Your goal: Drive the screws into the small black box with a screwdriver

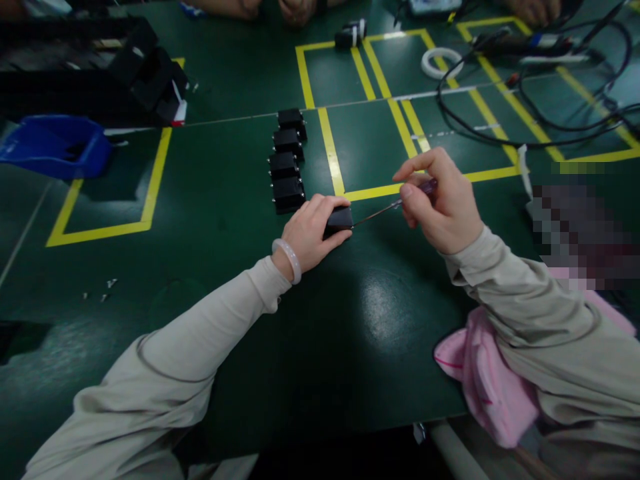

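My left hand [313,230] is closed around a small black box [340,219] and holds it on the green table. In my right hand [440,203] is a screwdriver [376,213], gripped by its dark purplish handle, with the index finger lifted off. The thin shaft points left, and its tip meets the right end of the box, near the lower corner. Beyond my left hand stands a column of several similar black boxes [289,192], with small shiny bits at their ends. A few loose screws [111,283] lie at the left.
A blue bin [55,147] and black racks [80,70] occupy the left. Black cables [445,113], a white tape roll [442,63] and black cylinders [350,35] lie at the back right. Pink cloth [500,380] hangs by my right forearm. Other people's hands [297,10] rest across the table.
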{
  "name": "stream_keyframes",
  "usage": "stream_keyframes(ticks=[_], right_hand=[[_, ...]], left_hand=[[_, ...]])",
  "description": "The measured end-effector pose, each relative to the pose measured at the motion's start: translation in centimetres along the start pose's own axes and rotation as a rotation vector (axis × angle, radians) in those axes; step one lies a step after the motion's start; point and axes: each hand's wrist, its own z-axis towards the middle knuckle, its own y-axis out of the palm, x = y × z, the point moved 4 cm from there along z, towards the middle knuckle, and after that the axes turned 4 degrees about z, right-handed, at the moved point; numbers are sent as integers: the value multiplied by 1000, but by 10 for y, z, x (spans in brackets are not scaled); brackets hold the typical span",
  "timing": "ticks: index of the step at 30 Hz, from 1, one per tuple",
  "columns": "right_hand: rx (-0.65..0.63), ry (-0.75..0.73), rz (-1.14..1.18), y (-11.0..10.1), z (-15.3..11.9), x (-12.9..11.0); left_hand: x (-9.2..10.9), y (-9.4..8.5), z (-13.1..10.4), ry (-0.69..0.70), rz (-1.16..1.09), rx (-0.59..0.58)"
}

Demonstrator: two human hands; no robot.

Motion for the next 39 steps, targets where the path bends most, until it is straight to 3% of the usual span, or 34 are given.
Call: stream_keyframes(ticks=[39], right_hand=[[18, 33, 11, 0, 0, 0]], left_hand=[[0, 0, 0, -18, -14, -14]])
